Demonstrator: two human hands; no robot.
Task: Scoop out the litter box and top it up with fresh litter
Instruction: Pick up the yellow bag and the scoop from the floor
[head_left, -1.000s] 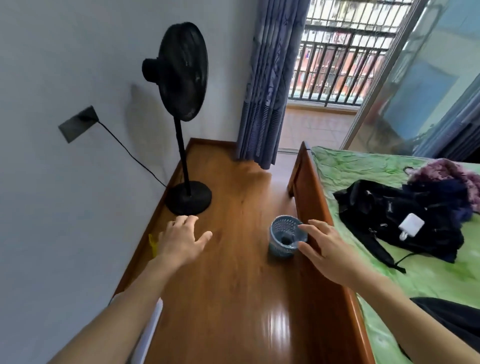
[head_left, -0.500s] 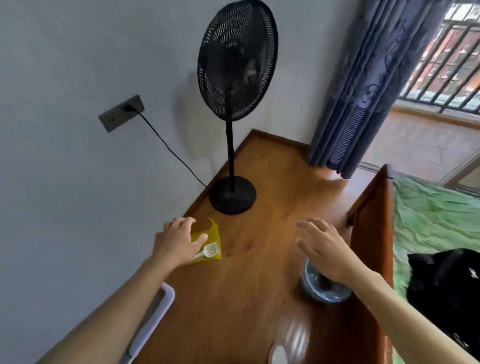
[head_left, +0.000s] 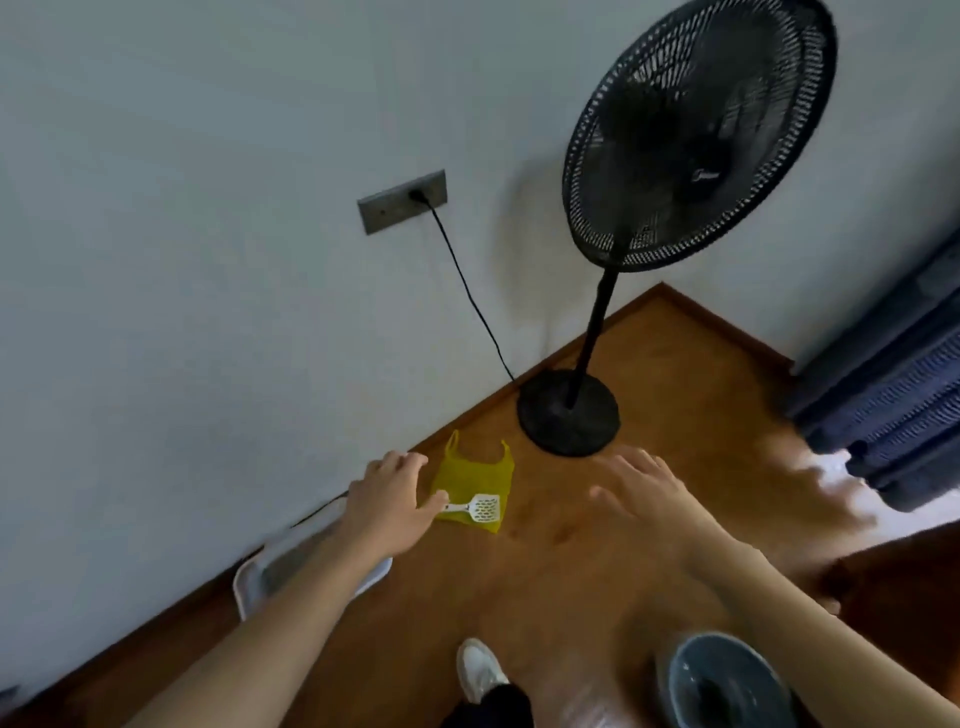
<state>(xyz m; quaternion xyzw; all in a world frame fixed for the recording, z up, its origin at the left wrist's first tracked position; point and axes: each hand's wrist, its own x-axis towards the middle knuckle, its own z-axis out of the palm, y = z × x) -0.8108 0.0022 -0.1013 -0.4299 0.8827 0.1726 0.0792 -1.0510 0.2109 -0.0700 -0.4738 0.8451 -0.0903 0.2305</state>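
From the head view we see a white slotted scoop (head_left: 475, 506) lying on a yellow plastic bag (head_left: 470, 475) on the wooden floor (head_left: 545, 582), just beside the black fan's base (head_left: 569, 413). Our left hand (head_left: 387, 506) reaches with relaxed fingers, thumb at the scoop's handle; whether it touches, we cannot tell. The right hand (head_left: 649, 499) is spread, holding nothing. The white litter box (head_left: 249, 577) sits at the wall, farther from the fan. The fan's label is unreadable.
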